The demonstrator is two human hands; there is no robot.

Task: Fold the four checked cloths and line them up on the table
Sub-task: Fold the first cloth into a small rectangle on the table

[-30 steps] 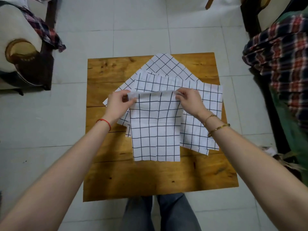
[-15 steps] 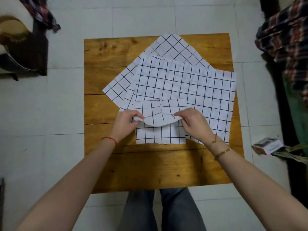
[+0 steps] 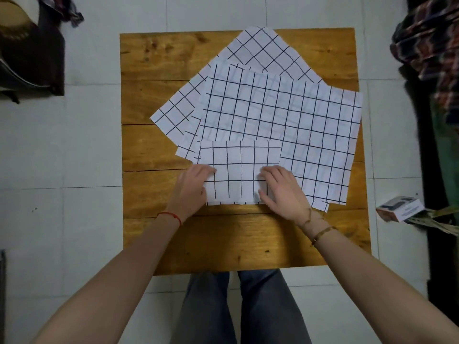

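Note:
A small folded white cloth with black checks (image 3: 239,170) lies on the wooden table (image 3: 154,145), near its middle. My left hand (image 3: 191,192) presses flat on the cloth's left edge, and my right hand (image 3: 280,192) presses flat on its right edge. Behind it a large unfolded checked cloth (image 3: 285,115) lies spread out. Under that one a second unfolded checked cloth (image 3: 263,48) sticks out as a corner toward the table's far edge. A further cloth edge (image 3: 185,147) peeks out on the left.
A small cardboard box (image 3: 400,208) lies on the tiled floor right of the table. Plaid fabric (image 3: 432,45) hangs on furniture at the right edge. A dark chair (image 3: 32,58) stands at the far left. My legs (image 3: 238,306) are below the table's near edge.
The upper half of the small cloth was folded down toward me. My hands have gone from pinching its corners to pressing flat on the folded piece.

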